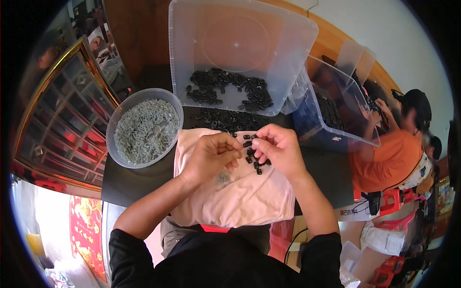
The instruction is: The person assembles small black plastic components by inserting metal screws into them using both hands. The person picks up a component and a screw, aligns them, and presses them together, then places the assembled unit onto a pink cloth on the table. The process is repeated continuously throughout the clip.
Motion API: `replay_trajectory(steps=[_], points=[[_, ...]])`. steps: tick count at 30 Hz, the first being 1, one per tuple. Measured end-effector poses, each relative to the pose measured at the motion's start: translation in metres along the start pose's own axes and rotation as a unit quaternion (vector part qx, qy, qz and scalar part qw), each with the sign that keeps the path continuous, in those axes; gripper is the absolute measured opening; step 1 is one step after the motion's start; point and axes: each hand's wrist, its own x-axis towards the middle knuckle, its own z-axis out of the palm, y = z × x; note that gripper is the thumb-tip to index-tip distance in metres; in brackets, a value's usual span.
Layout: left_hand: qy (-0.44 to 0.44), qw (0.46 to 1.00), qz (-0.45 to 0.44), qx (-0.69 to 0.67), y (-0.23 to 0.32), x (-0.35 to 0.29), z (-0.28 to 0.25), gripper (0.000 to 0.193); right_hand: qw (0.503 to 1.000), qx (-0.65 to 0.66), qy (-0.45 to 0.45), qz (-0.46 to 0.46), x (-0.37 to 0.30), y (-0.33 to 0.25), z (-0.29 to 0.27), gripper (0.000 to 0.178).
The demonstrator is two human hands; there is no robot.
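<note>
A pale pink cloth (230, 206) is spread over the near edge of the dark table in front of me. Above it, my left hand (213, 156) has its fingers curled and thumb and fingertips together; whatever they may hold is too small to make out. Close by on the right, my right hand (281, 148) pinches a small black plastic part (254, 137) between thumb and forefinger. Several more black parts (256, 164) lie on the cloth under and beside the right fingers. A little heap of grey screws (223, 178) rests on the cloth below my left hand.
Left of the cloth stands a round clear tub (111, 139) full of grey screws. A large clear bin (293, 57) lies tipped behind, black parts inside and more spilled before it (225, 119). At right are another clear bin (357, 137) and a person in orange (386, 161).
</note>
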Motion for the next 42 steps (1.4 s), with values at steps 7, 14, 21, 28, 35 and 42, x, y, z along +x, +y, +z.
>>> replay_trajectory(steps=[7,14,21,28,35,42], points=[[0.002,0.992,-0.012,-0.126,-0.013,0.005,-0.010,0.009,0.999,0.049,-0.001,-0.003,-0.002,0.018,0.017,0.004],[-0.002,0.986,-0.038,-0.163,-0.014,0.000,-0.012,0.007,0.998,0.052,-0.027,-0.014,-0.009,0.016,0.016,0.002],[0.002,0.988,-0.041,-0.152,-0.017,-0.001,-0.010,0.007,0.997,0.055,-0.022,-0.041,-0.009,0.020,0.024,0.006],[0.006,0.988,-0.035,-0.152,-0.016,-0.001,-0.009,0.006,0.998,0.033,-0.009,-0.055,-0.009,0.021,0.026,0.006],[0.000,0.989,-0.038,-0.143,-0.015,-0.001,-0.009,0.006,0.996,-0.022,-0.011,-0.080,-0.010,0.024,0.025,0.007],[0.012,0.991,-0.025,-0.130,-0.015,-0.003,-0.007,0.006,0.992,-0.049,0.005,-0.119,-0.010,0.022,0.028,0.007]])
